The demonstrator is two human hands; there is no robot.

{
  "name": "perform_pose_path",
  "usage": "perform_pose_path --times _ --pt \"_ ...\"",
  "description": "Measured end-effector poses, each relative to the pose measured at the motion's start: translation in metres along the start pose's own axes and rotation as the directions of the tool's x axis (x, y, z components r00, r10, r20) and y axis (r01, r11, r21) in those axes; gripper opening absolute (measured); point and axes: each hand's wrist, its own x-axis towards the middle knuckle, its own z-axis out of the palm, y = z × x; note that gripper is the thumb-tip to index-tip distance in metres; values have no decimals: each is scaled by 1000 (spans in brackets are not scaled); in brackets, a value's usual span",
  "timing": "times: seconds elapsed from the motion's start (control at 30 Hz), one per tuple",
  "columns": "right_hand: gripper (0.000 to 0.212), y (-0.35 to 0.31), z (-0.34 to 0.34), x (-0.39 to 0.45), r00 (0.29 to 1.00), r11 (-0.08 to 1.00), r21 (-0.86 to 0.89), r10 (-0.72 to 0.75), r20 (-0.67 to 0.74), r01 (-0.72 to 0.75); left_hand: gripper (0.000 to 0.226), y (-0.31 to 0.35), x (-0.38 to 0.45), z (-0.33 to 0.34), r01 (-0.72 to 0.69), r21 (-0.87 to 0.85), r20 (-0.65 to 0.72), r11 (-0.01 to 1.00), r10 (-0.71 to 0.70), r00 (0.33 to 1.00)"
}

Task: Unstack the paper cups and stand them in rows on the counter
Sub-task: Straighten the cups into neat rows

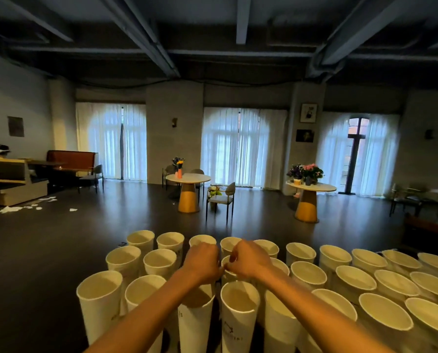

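Several white paper cups (239, 299) stand upright in rows on the counter, mouths up, filling the lower middle and right of the view. Both my arms reach forward over the near row. My left hand (202, 262) and my right hand (248, 261) meet in the middle row, fingers curled. Between them shows the rim of one paper cup (227, 262). My right fingers pinch that rim, and my left thumb touches it from the other side. The body of this cup is hidden by my hands.
The cup rows run far right (391, 284) and end at the left with a tall cup (99, 299). Beyond the counter lies dark floor, two round tables (188, 178) (311, 187) with flowers, chairs, curtained windows, and a seated person (1, 151) at far left.
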Motion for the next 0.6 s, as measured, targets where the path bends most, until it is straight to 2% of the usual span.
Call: perform_pose_path --times 0.17,0.33,0.6 --pt "18 3 23 11 997 999 -32 -33 62 36 22 -10 7 21 96 26 19 995 -96 995" --pt "16 4 34 17 992 995 -39 -83 93 87 25 -15 11 17 104 88 79 991 -111 991" --pt "12 1 43 19 995 995 9 -97 32 96 19 -25 14 16 113 153 60 982 -124 990"
